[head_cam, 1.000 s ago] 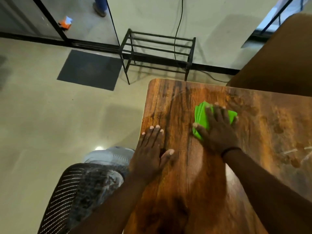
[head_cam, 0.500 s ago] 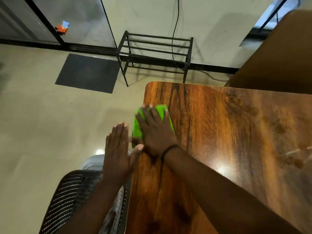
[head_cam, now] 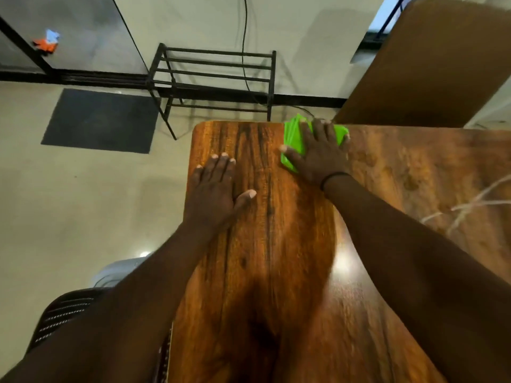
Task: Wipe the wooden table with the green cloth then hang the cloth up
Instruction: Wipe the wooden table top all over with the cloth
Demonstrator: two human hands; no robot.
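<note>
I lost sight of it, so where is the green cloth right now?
The green cloth lies at the far edge of the wooden table, pressed flat under the right hand, just before the black metal rack.

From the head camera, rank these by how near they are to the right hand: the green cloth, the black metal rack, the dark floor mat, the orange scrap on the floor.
1. green cloth: pressed flat under the right hand at the table's far edge.
2. black metal rack: on the floor just beyond that edge, to the left.
3. dark floor mat: farther left.
4. orange scrap: far upper left, behind the glass.
</note>
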